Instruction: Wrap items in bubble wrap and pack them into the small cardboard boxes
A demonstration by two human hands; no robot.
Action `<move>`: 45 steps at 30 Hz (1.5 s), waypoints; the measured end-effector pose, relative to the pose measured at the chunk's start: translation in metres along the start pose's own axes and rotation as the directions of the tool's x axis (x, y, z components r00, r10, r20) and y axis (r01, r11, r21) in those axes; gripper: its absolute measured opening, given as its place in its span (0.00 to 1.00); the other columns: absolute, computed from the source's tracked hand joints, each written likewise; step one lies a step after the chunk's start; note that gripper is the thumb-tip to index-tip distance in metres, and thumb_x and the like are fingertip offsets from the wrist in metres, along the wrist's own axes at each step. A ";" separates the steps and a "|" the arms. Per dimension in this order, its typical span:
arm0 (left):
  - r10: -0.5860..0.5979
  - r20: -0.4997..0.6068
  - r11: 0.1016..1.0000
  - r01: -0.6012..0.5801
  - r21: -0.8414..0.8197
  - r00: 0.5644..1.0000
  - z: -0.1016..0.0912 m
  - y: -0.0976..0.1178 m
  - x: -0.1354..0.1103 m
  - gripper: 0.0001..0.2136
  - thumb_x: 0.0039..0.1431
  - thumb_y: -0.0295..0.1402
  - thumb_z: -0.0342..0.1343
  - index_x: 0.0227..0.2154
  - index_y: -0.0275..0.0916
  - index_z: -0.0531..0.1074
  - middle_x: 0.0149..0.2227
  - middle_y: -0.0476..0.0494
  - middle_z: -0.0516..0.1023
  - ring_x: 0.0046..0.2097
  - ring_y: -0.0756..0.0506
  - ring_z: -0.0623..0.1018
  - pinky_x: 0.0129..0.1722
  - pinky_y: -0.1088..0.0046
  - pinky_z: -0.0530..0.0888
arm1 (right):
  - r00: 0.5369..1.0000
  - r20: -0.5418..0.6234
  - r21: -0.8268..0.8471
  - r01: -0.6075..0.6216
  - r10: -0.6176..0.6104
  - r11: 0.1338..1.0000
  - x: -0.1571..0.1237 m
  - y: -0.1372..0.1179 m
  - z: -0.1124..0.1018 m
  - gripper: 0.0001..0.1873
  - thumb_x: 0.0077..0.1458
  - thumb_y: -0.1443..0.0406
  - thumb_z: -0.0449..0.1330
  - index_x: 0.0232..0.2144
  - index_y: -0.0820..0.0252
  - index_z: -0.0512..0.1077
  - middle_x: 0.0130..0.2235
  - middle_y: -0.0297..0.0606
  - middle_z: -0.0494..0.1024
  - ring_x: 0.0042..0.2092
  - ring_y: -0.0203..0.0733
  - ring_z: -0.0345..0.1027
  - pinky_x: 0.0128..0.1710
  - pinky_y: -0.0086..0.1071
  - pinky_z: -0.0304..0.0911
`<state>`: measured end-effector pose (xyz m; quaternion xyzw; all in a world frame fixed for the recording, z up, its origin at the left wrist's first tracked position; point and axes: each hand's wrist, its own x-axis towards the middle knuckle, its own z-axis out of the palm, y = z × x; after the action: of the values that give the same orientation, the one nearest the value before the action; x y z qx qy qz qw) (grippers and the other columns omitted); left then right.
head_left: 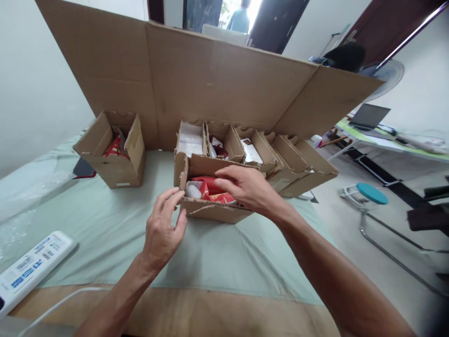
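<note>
A long cardboard box (219,214) lies crosswise on the green cloth, open at the top. Inside it are red packets (207,186) with gold markings and a bubble-wrapped item (193,189) at the left end. My left hand (164,222) is at the box's near left corner, fingertips against the rim and thumb held apart. Over the right part of the same box hovers my right hand (245,185), its fingers stretched leftward above the red packets. Nothing shows in its grasp. The box's right end is hidden behind this hand.
Several narrow open boxes (254,150) stand in a row behind, some holding wrapped items. Another box (122,171) with a red packet is at left. A tall cardboard panel (217,79) rises behind. A white power strip (37,269) lies at front left.
</note>
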<state>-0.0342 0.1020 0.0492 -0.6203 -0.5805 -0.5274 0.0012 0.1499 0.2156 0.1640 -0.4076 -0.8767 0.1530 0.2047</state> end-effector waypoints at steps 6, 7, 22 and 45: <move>-0.306 0.020 0.940 0.305 -0.150 0.952 0.011 -0.004 -0.006 0.33 0.60 0.29 0.58 0.67 0.43 0.56 0.63 0.32 0.66 0.58 0.38 0.75 0.54 0.55 0.77 | 0.807 -0.493 0.280 -0.205 0.324 0.938 -0.096 0.074 -0.015 0.12 0.61 0.57 0.63 0.42 0.56 0.80 0.42 0.41 0.84 0.40 0.44 0.77 0.46 0.40 0.71; -0.372 0.067 0.904 0.378 -0.201 0.926 0.014 -0.006 -0.005 0.34 0.60 0.30 0.58 0.68 0.43 0.55 0.65 0.31 0.64 0.61 0.37 0.73 0.56 0.54 0.76 | 0.768 -0.512 0.340 -0.230 0.385 0.912 -0.109 0.089 -0.007 0.14 0.60 0.56 0.63 0.44 0.56 0.79 0.44 0.43 0.84 0.40 0.44 0.77 0.46 0.41 0.71; -0.564 0.268 0.659 0.621 -0.424 0.781 0.044 0.005 0.004 0.15 0.46 0.30 0.59 0.40 0.42 0.69 0.43 0.45 0.79 0.51 0.41 0.78 0.56 0.62 0.73 | 0.927 -0.223 0.522 -0.147 0.300 0.840 -0.111 0.108 0.077 0.30 0.52 0.49 0.66 0.53 0.59 0.72 0.51 0.49 0.80 0.49 0.55 0.75 0.46 0.46 0.72; -0.522 0.287 0.718 0.596 -0.361 0.803 -0.032 0.033 -0.087 0.14 0.54 0.38 0.63 0.42 0.42 0.72 0.42 0.43 0.80 0.52 0.39 0.79 0.55 0.61 0.76 | 0.908 -0.244 0.384 -0.231 0.339 0.894 -0.213 0.051 0.085 0.22 0.56 0.50 0.64 0.47 0.57 0.78 0.39 0.44 0.83 0.41 0.54 0.77 0.42 0.44 0.75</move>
<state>-0.0111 0.0092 0.0258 -0.4405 -0.6064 -0.5652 -0.3446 0.2660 0.0728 0.0181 -0.5093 -0.7233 0.2689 0.3809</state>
